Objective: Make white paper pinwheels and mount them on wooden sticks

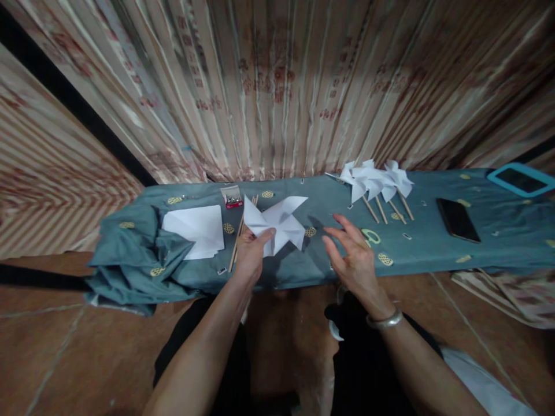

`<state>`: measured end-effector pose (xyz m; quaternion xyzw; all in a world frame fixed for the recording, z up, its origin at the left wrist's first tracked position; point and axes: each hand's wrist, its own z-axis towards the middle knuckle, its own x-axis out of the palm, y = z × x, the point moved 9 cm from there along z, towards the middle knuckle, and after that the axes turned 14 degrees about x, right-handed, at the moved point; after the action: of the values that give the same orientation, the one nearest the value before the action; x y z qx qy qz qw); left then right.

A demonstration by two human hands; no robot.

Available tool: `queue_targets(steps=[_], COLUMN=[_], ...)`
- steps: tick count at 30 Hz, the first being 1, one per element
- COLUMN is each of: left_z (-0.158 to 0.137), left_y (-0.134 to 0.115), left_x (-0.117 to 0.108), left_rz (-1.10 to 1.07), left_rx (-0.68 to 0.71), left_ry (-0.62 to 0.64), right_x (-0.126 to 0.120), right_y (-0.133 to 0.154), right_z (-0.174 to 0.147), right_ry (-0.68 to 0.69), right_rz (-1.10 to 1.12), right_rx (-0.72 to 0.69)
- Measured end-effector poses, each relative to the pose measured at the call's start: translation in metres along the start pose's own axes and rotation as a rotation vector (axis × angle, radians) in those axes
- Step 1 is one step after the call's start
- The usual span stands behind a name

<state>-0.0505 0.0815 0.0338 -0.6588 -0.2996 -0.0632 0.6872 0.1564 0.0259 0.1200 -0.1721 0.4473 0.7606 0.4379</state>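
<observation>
My left hand [252, 253] pinches a white paper pinwheel [280, 222] at its lower left, with the thumb on top. The blades of this pinwheel fan out above the cloth, and no stick shows on it. To the right, my right hand [351, 251] hovers with its fingers apart and nothing visible in them. Beside it, a yellow-green looped handle [371, 237] lies partly hidden by the hand. Loose wooden sticks [236, 242] lie next to my left hand. Just above them sits a small open red box [233, 197] of shiny metal pieces.
A stack of white paper sheets [197, 228] lies on the left of the teal cloth [277, 277]. Several pinwheels on sticks [377, 182] rest at the back right. Farther right are a black phone [458, 219] and a blue-framed device [522, 179]. A patterned curtain [277, 86] hangs behind.
</observation>
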Motion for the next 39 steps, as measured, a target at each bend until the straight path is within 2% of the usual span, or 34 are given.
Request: queue_targets(steps=[3,6,11,14,18,21,25,31,39], left_z=[0.010,0.020,0.034,0.040,0.045,0.046,0.048,0.050,0.049], left_y=[-0.018,-0.041,-0.084,-0.106,-0.129,-0.138,-0.148,-0.157,-0.163], left_x=[-0.017,-0.038,-0.089,-0.117,-0.146,-0.159,-0.171,-0.191,-0.200], left_rz=[0.002,-0.025,-0.032,-0.017,0.012,0.024,0.043,0.026,-0.017], left_rx=[0.049,0.116,0.219,0.264,0.316,0.320,0.335,0.332,0.340], left_ry=[-0.042,-0.106,-0.301,-0.371,-0.432,-0.458,-0.490,-0.550,-0.568], right_x=[0.019,0.048,0.102,0.132,0.173,0.207,0.244,0.268,0.276], right_y=[-0.010,-0.008,0.019,0.049,0.092,0.115,0.133,0.135,0.138], right_z=[-0.001,-0.005,0.005,0.028,0.072,0.095,0.103,0.107,0.107], right_ry=[0.084,0.216,0.437,0.521,0.525,0.538,0.591,0.625,0.645], right_rz=[0.033,0.066,0.083,0.008,-0.160,-0.254,-0.367,-0.440,-0.511], right_rx=[0.063,0.091,0.107,0.044,-0.081,-0.142,-0.245,-0.274,-0.245])
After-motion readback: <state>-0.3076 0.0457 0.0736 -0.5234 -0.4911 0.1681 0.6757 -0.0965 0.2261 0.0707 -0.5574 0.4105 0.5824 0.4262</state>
